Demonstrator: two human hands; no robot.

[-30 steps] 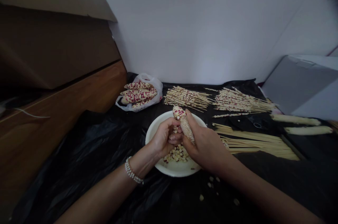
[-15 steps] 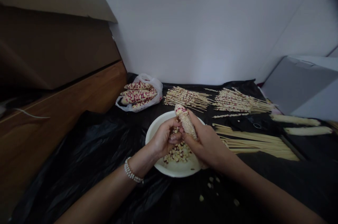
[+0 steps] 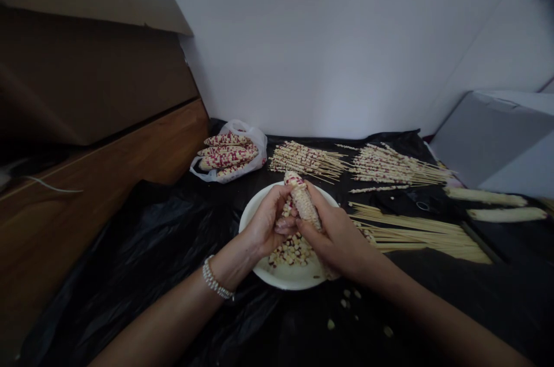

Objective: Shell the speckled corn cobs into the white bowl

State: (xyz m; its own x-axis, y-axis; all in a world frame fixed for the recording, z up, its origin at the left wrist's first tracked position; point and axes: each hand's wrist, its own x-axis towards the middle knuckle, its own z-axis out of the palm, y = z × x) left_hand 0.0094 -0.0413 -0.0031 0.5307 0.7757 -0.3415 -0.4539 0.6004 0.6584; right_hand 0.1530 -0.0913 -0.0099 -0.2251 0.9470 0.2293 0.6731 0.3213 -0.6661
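An ear of corn (image 3: 305,205) is held over a white bowl (image 3: 246,223). Its lower part is stripped bare of kernels, while yellow and dark red ones still cover the tip. My right hand (image 3: 333,231) is closed around the right side of the ear. From the left, my left hand (image 3: 268,220) grips it too, with the thumb up near the tip and the other fingers curled below. Loose corn kernels (image 3: 292,251) lie in the bowl under both hands.
Behind the bowl sit a plastic bag (image 3: 259,145) of corn ears and two piles of kernel-threaded skewers (image 3: 303,159), (image 3: 381,165). Bare skewers (image 3: 415,231) and stripped cobs (image 3: 506,215) lie to the right. Stray kernels (image 3: 331,325) dot the black plastic sheet (image 3: 173,246).
My left thumb has moved up toward the tip of the ear, and the ear has tilted slightly to the left. My right hand keeps nearly the same grip.
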